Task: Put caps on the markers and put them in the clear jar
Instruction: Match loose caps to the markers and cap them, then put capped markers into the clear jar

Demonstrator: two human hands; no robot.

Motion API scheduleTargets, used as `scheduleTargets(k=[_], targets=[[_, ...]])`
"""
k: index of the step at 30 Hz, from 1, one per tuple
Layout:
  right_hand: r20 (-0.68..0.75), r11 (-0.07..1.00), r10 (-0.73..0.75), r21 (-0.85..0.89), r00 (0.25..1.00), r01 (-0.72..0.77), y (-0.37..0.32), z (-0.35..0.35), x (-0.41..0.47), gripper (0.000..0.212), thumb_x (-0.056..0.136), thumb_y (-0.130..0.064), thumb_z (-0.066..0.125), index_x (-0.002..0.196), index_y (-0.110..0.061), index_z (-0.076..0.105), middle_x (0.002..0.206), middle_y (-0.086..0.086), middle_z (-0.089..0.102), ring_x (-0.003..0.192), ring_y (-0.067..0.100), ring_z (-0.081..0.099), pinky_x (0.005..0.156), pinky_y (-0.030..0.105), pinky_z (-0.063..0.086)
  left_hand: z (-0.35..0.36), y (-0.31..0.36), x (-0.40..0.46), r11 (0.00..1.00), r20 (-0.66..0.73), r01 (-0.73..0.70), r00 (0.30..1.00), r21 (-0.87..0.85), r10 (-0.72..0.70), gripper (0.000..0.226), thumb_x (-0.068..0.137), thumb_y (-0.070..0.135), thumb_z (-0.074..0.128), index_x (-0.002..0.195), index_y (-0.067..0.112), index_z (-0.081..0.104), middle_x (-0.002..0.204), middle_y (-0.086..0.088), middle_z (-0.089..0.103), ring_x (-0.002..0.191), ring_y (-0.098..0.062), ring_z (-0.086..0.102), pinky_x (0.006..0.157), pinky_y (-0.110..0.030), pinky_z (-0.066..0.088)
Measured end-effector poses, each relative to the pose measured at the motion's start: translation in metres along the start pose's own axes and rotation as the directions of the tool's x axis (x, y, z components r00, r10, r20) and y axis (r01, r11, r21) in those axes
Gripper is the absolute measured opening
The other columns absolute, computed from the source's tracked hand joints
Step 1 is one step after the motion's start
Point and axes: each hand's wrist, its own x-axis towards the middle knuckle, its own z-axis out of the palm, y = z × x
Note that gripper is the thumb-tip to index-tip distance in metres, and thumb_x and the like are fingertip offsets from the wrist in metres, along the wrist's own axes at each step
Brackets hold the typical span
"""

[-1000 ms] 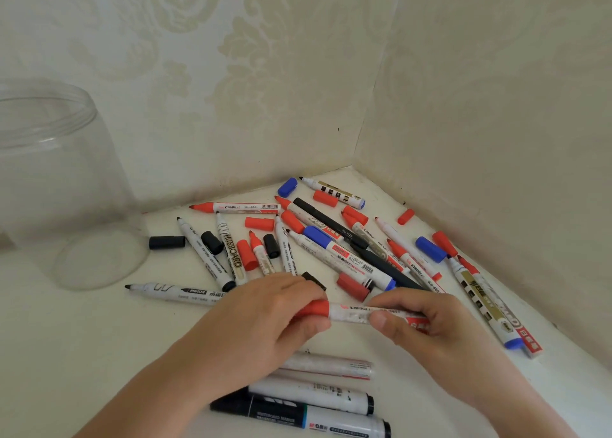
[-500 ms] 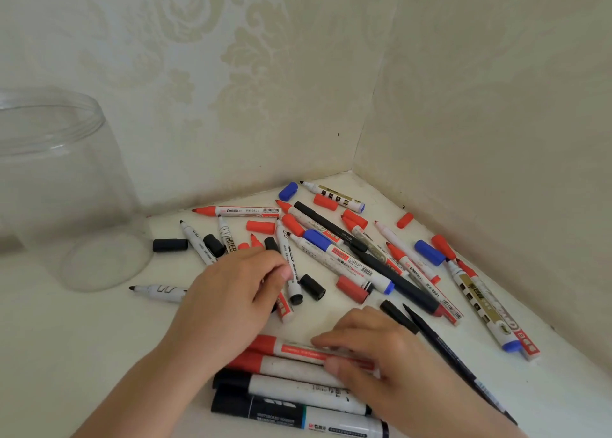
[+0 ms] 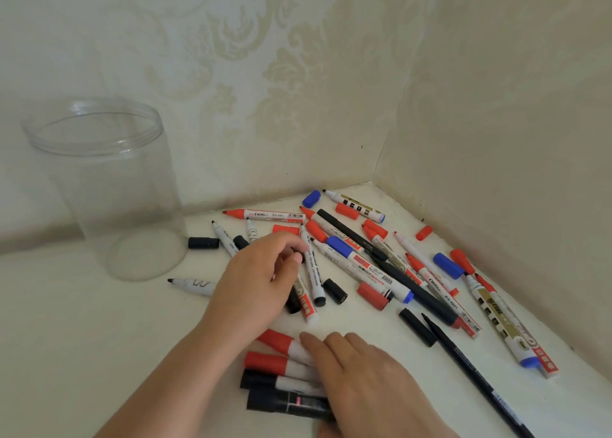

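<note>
The left hand [image 3: 261, 272] hovers low over the scattered markers [image 3: 364, 265], its fingers curled and its fingertips pinching what looks like a small black cap [image 3: 298, 257], though the grip itself is partly hidden. The right hand [image 3: 367, 381] lies flat with fingers straight and close together, resting on a row of four capped markers [image 3: 275, 364] at six o'clock: two red-capped, two black-capped. The clear jar [image 3: 109, 186] stands upright at nine o'clock from the pile, with nothing visible inside it. Loose red, blue and black caps lie among the uncapped pens toward the corner at two o'clock. A thin black pen [image 3: 477, 378] and its cap [image 3: 417, 327] lie at four o'clock.
</note>
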Motion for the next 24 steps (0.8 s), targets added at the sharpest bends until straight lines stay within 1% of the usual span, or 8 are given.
scheduleTargets(k=[4, 7, 10, 13, 16, 18, 20, 24], targets=[[0.230, 0.996, 0.081, 0.023, 0.970, -0.088, -0.004, -0.015, 0.009, 0.038, 0.095, -0.019, 0.034, 0.132, -0.017, 0.033, 0.126, 0.008, 0.045, 0.115, 0.025, 0.045, 0.093, 0.037, 0.039, -0.010, 0.004, 0.002, 0.988, -0.095, 0.041, 0.994, -0.148, -0.056, 0.016, 0.089, 0.020, 0.052, 0.092, 0.034, 0.060, 0.078, 0.021, 0.057, 0.076, 0.003, 0.051, 0.063, -0.008, 0.040], [0.265, 0.901, 0.301, 0.237, 0.916, -0.364, 0.000, -0.031, 0.016, 0.028, 0.088, -0.028, 0.050, 0.114, -0.036, 0.042, 0.104, -0.008, 0.056, 0.100, 0.010, 0.054, 0.087, 0.018, 0.042, -0.024, 0.009, 0.005, 0.937, -0.137, 0.074, 0.982, -0.342, -0.128, 0.018, 0.090, 0.022, 0.052, 0.085, 0.036, 0.062, 0.076, 0.022, 0.062, 0.074, 0.007, 0.056, 0.063, -0.005, 0.040], [0.224, 0.582, 0.480, 0.642, 0.848, -0.499, 0.009, -0.060, 0.025, 0.027, 0.079, -0.022, 0.068, 0.078, -0.036, 0.045, 0.077, -0.013, 0.057, 0.073, 0.000, 0.055, 0.070, 0.012, 0.044, -0.041, 0.014, 0.009, 0.873, -0.162, 0.082, 0.970, -0.480, -0.180, 0.021, 0.091, 0.022, 0.050, 0.080, 0.034, 0.063, 0.071, 0.027, 0.063, 0.071, 0.010, 0.057, 0.062, -0.002, 0.039], [0.071, 0.181, 0.428, 0.970, 0.901, -0.162, 0.006, -0.085, 0.041, 0.021, 0.055, -0.026, 0.083, 0.069, -0.017, 0.071, 0.070, 0.007, 0.071, 0.070, 0.020, 0.068, 0.079, 0.037, 0.052, -0.056, 0.010, 0.007, 0.933, -0.240, -0.004, 0.967, -0.359, -0.088, 0.015, 0.091, 0.024, 0.050, 0.088, 0.033, 0.061, 0.085, 0.029, 0.062, 0.077, 0.004, 0.057, 0.065, -0.004, 0.040], [-0.055, -0.168, 0.311, 0.979, 0.949, 0.112, -0.011, -0.106, 0.076, 0.007, 0.064, -0.017, 0.070, 0.071, -0.019, 0.070, 0.072, 0.009, 0.068, 0.069, 0.019, 0.066, 0.071, 0.037, 0.050, -0.074, -0.015, 0.004, 0.995, -0.534, -0.101, 0.842, -0.014, 0.078, 0.010, 0.087, 0.029, 0.052, 0.093, 0.029, 0.060, 0.096, 0.019, 0.053, 0.092, 0.000, 0.048, 0.081, -0.007, 0.033], [-0.112, -0.257, 0.261, 0.949, 0.959, 0.181, -0.029, -0.122, 0.108, 0.013, 0.068, -0.014, 0.064, 0.081, -0.017, 0.065, 0.073, 0.007, 0.068, 0.073, 0.018, 0.066, 0.077, 0.037, 0.050, -0.082, -0.035, 0.003, 0.982, -0.698, -0.061, 0.695, 0.177, 0.169, 0.023, 0.080, 0.032, 0.054, 0.100, 0.023, 0.058, 0.108, 0.004, 0.045, 0.103, -0.014, 0.041, 0.094, -0.021, 0.029], [-0.213, -0.263, 0.239, 0.925, 0.947, 0.274, -0.048, -0.135, 0.141, 0.014, 0.069, -0.016, 0.064, 0.083, -0.017, 0.063, 0.071, 0.004, 0.067, 0.076, 0.017, 0.065, 0.083, 0.038, 0.050, -0.087, -0.050, 0.001, 0.991, -0.816, 0.007, 0.569, 0.130, 0.103, 0.045, 0.072, 0.033, 0.065, 0.111, 0.018, 0.050, 0.120, -0.007, 0.036, 0.114, -0.025, 0.035, 0.099, -0.033, 0.030], [-0.382, -0.225, 0.155, 0.884, 0.911, 0.409, -0.088, -0.153, 0.191, 0.005, 0.071, -0.021, 0.064, 0.067, -0.023, 0.066, 0.059, -0.002, 0.061, 0.067, 0.013, 0.059, 0.081, 0.034, 0.045, -0.092, -0.074, 0.006, 0.946, -0.718, 0.143, 0.621, -0.292, -0.316, 0.123, 0.039, 0.033, 0.091, 0.137, 0.023, 0.018, 0.144, -0.008, 0.019, 0.133, -0.017, 0.019, 0.105, -0.033, 0.022]])
